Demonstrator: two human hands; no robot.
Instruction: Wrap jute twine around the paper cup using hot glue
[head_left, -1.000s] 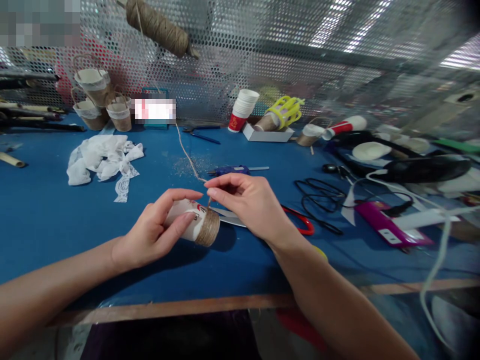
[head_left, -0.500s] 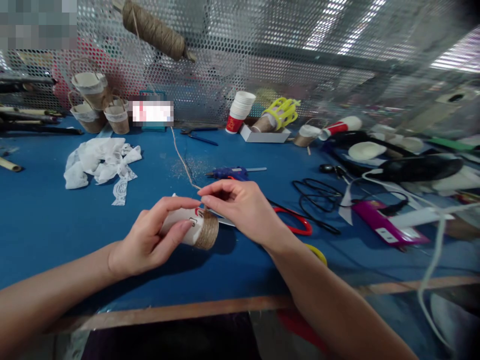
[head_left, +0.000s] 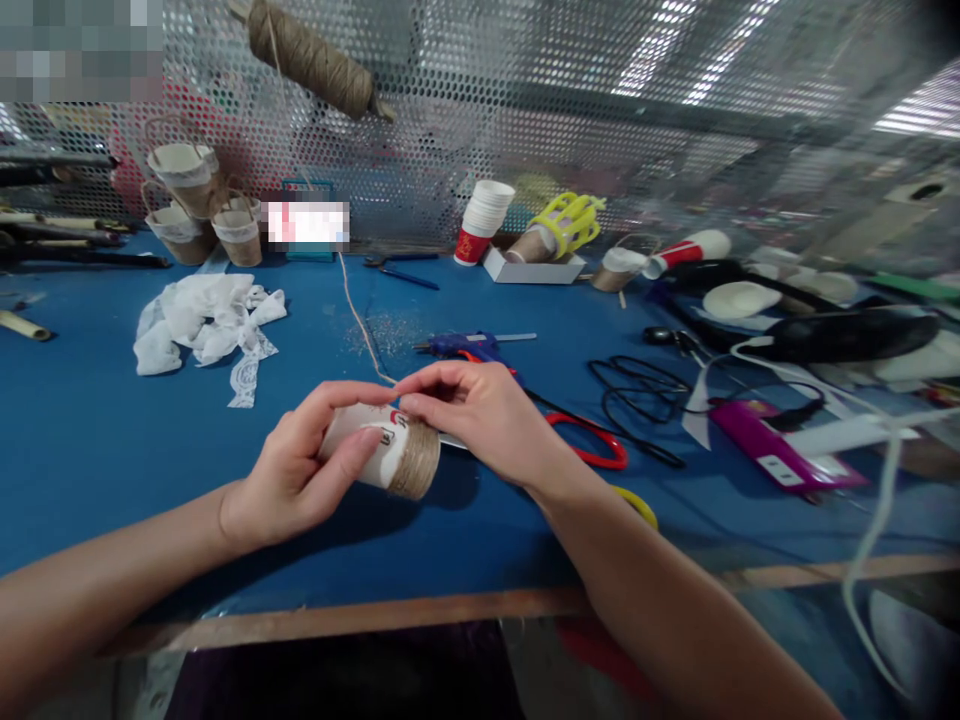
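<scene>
Head view: left fingers (head_left: 346, 462) hold cup (head_left: 399, 455), right fingers (head_left: 435, 408) twine (head_left: 357, 316).

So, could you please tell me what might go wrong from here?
The right hand pinches the twine, which might loosen around the paper cup if that hold slips. If the left hand shifts, the paper cup could twist. The red-handled scissors lie near the right hand and might nick it.

At centre, a white cup (head_left: 390, 458) bears red-and-black print (head_left: 388, 437) and ridged brown twine (head_left: 417, 464); around it, the tabletop (head_left: 112, 440) is blue.
</scene>
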